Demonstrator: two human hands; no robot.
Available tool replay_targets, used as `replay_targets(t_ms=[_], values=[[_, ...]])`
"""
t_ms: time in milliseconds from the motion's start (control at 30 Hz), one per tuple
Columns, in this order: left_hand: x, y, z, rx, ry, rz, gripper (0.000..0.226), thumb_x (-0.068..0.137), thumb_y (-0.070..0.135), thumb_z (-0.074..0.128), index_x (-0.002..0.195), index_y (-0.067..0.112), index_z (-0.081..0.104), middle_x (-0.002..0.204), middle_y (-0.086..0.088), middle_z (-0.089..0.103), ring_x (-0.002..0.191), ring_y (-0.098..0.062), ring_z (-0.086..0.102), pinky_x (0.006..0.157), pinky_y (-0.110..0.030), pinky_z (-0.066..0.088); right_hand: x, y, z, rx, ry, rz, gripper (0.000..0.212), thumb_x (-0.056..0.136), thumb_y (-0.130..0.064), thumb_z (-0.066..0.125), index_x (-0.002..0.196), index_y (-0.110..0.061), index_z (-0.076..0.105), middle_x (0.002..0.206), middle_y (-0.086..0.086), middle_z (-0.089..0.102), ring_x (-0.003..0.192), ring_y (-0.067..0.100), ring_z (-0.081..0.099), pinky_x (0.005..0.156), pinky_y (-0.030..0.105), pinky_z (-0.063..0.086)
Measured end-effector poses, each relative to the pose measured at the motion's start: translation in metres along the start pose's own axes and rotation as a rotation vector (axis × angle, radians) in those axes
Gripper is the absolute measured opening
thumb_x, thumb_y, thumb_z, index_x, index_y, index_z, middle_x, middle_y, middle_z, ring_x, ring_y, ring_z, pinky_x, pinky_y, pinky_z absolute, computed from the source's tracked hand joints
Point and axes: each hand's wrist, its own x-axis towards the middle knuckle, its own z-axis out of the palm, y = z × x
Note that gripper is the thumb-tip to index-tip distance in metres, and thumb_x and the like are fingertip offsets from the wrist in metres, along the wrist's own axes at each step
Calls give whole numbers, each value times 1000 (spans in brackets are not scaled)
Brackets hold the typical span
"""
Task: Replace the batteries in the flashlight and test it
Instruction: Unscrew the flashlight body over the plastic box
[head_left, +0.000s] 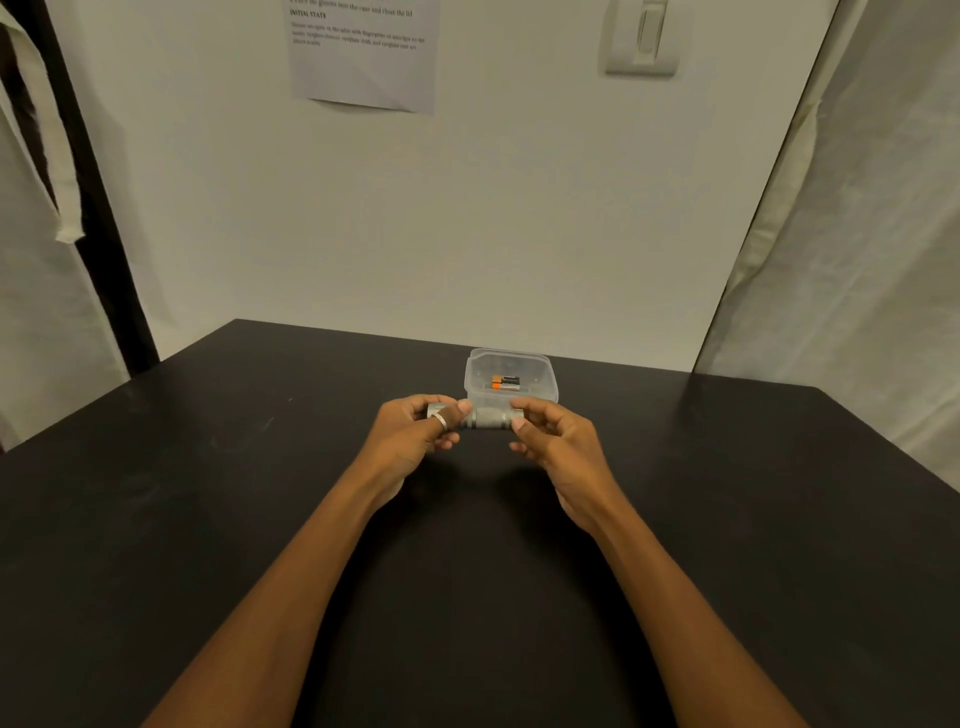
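Note:
A short grey metal flashlight (488, 418) is held level above the black table, lying left to right between both hands. My left hand (421, 434), with a ring on the thumb, grips its left end. My right hand (553, 441) pinches its right end between thumb and fingertips. Just behind the flashlight stands a small clear plastic box (540, 366) without a lid. Inside it lie orange-and-black batteries (505, 383), side by side. The flashlight's left end is hidden in my left hand.
The black table (260, 493) runs to a white wall at the back. A printed sheet (363, 52) and a light switch (644, 39) are on the wall. Pale curtains (857, 234) hang at both sides.

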Motion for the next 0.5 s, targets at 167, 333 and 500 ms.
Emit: replay_targets(t_ms=[167,333,500], values=[[-2,2,1,-1,6,1,29,88,30,77,106,8,74,93,-9,75,73,-12,66,73,-27,58,3,1,4,-4,56,84,22,101,-24,63,114,-9,71,98,8,74,85,16,71,74,28,60],[-2,2,1,6,5,4,28,87,31,78,105,9,74,92,-7,75,74,-14,66,76,-29,57,5,5,6,-87,106,106,29,102,-31,61,105,-4,72,83,9,70,69,12,65,65,24,55],[-1,1,-1,1,13,-7,31,87,33,78,107,10,73,99,-10,75,77,-15,67,84,-35,58,1,2,1,-36,15,56,18,101,-17,62,117,-12,69,112,9,72,96,17,68,75,27,58]])
